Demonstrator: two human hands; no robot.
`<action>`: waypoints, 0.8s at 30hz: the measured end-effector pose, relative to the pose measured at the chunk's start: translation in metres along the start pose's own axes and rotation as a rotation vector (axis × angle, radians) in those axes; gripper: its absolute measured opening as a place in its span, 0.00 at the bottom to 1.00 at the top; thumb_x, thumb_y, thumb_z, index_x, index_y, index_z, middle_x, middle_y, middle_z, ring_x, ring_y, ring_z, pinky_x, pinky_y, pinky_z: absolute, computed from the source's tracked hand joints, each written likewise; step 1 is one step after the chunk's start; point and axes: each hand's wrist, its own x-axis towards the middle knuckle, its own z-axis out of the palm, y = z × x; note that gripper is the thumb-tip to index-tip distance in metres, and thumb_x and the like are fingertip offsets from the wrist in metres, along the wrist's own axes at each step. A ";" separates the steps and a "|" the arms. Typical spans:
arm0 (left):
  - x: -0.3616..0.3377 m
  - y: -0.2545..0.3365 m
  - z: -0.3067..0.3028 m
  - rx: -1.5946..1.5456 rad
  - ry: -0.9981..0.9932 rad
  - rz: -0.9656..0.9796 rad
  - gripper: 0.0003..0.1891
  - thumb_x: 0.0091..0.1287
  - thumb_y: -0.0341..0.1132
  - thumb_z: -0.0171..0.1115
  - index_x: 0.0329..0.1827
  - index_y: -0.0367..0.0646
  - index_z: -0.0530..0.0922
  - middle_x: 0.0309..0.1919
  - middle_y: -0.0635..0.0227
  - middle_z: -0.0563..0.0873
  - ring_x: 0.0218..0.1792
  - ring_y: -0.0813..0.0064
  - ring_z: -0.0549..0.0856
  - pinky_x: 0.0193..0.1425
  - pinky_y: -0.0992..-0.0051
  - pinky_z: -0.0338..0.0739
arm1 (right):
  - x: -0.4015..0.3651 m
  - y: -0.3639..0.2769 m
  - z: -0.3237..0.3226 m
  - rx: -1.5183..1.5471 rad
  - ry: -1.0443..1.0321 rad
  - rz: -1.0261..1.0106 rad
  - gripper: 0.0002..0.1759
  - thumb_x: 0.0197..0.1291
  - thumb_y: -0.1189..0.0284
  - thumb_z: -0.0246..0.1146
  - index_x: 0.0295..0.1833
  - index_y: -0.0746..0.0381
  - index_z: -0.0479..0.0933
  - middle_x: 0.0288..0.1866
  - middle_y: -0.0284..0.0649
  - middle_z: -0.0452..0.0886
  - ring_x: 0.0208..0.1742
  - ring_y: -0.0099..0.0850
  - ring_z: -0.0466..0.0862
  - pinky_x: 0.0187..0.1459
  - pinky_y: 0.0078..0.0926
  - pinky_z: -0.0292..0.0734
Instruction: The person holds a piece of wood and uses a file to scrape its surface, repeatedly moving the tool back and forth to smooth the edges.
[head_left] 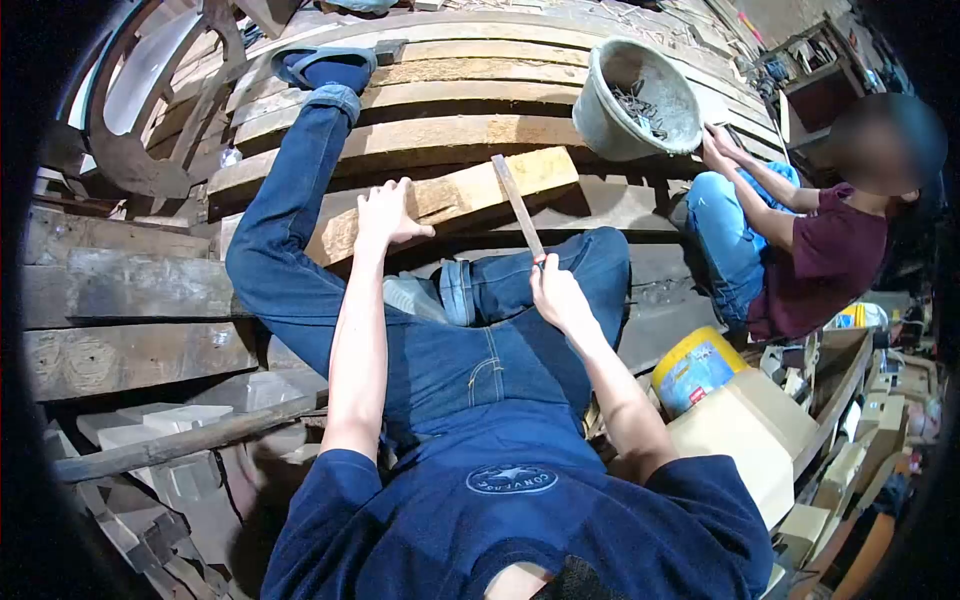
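A thick wooden beam [455, 195] lies slantwise across the planks in front of me, its right end paler than the rest. My left hand [388, 215] rests on the beam's left part, fingers spread and thumb stretched to the right. In my closed right hand [557, 293] is a long, flat, brownish-grey bar [517, 205] that looks like a file. Its far end overlaps the pale right part of the beam, and the near end is hidden in my fist. My bent legs [280, 235] are on either side of the work.
A grey bucket [597, 90] with dark metal bits stands beyond the beam. At right sits another person [815, 240], hands near the bucket. Close to my right arm are a yellow tub [683, 365] and a cream container [735, 440]. A long pole [190, 437] lies at left.
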 end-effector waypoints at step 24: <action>0.002 -0.001 0.009 -0.020 0.026 0.013 0.54 0.39 0.66 0.80 0.72 0.52 0.73 0.65 0.56 0.80 0.67 0.52 0.77 0.72 0.44 0.67 | 0.102 0.004 0.042 -0.093 0.185 -0.054 0.18 0.77 0.59 0.52 0.50 0.66 0.66 0.32 0.62 0.85 0.36 0.61 0.87 0.38 0.60 0.84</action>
